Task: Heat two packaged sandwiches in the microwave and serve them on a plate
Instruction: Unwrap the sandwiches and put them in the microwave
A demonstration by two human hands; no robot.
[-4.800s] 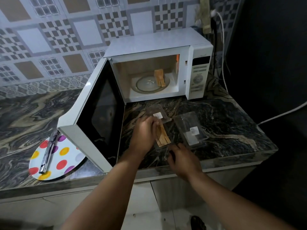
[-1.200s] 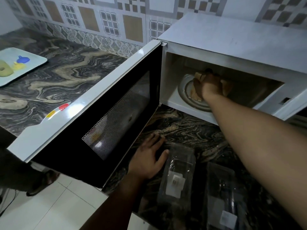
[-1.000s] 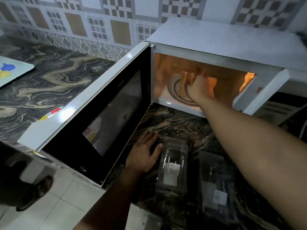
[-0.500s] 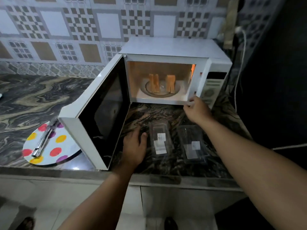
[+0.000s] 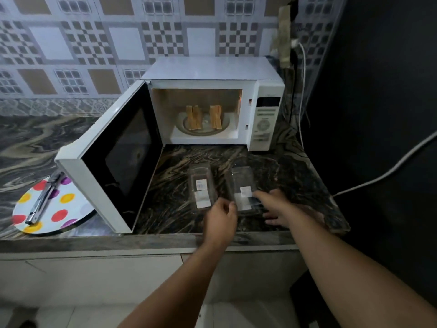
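- Clearing both empty clear packages (image 5: 243, 190) in front of the microwave (image 5: 212, 102) comes first.
- Left hand (image 5: 221, 220) loosely curled, right hand (image 5: 276, 207) spread; neither grips yet.
- Shut the door (image 5: 113, 157) afterwards.

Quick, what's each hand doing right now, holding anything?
Left hand: fingers curled at the left package; grip cannot be told.
Right hand: open, fingers spread on the right package.

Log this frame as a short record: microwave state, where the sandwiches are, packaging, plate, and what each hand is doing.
microwave: door open
sandwiches: two, standing on the turntable inside
empty packages: two clear ones on the counter in front
plate: dotted, left of the door, tongs lying on it
left hand: at the packages' near ends, grip unclear
right hand: fingers spread on the right package
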